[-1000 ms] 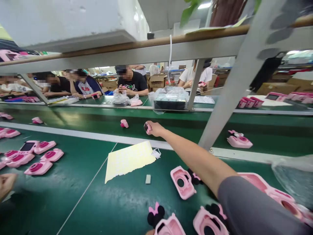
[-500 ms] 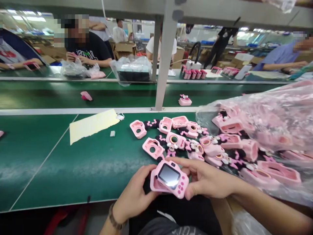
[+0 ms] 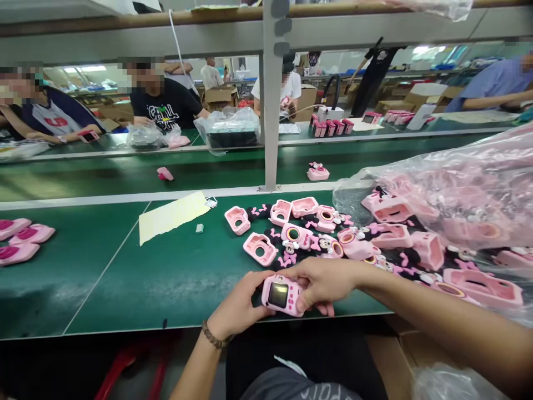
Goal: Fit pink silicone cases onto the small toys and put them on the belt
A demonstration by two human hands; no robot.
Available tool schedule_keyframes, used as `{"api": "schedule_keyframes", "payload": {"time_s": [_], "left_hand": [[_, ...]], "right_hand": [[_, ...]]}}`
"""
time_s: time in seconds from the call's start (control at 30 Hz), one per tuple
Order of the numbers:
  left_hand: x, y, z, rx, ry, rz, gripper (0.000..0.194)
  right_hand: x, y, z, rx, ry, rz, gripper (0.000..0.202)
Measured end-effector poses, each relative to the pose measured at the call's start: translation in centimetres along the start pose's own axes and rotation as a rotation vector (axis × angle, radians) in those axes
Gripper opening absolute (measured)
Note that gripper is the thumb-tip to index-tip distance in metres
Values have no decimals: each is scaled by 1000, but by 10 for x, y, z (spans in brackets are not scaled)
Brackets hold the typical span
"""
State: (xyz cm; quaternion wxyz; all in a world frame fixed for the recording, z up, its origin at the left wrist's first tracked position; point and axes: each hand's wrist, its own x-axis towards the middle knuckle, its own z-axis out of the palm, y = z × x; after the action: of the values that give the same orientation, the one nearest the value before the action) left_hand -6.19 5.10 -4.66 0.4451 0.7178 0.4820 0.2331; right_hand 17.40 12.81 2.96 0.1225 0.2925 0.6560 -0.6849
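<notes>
Between my two hands is a pink toy camera point(image 3: 278, 295), its dark screen and pink buttons facing up, at the bench's front edge. My left hand point(image 3: 240, 305) is closed around its left end, with a beaded bracelet on the wrist. My right hand point(image 3: 322, 283) grips the right end, thumb near the buttons and fingers over the far side. The camera body sits in its pink case, whose underside is hidden. Just beyond lie several empty pink cases point(image 3: 250, 243) with round lens holes and black-eared mouse figures with pink bows.
A clear plastic bag point(image 3: 470, 189) full of pink cases spreads over the right side. Yellow paper point(image 3: 172, 216) and a small pale block point(image 3: 200, 228) lie left of centre. Several pink pieces point(image 3: 25, 241) sit at far left. A metal post point(image 3: 271, 122) rises ahead; co-workers sit beyond the green conveyor point(image 3: 225, 169).
The camera body, tilted over its case before, now lies level and seated in it. My right hand has moved further over the camera. The view has shifted, showing more pink pieces at left.
</notes>
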Motion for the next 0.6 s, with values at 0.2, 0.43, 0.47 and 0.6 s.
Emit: {"api": "schedule_keyframes", "payload": {"time_s": [0.2, 0.43, 0.47, 0.6], "left_hand": [[1, 0, -1, -19, -5, -11, 62], [2, 1, -3, -41, 16, -20, 59], [2, 1, -3, -41, 26, -16, 57], [-3, -7, 7, -6, 104, 6, 58]], "right_hand": [[1, -14, -3, -90, -1, 56, 59], [10, 25, -3, -226, 283, 9, 91], [12, 34, -2, -217, 359, 0, 93], [19, 58, 17, -32, 564, -45, 94]]}}
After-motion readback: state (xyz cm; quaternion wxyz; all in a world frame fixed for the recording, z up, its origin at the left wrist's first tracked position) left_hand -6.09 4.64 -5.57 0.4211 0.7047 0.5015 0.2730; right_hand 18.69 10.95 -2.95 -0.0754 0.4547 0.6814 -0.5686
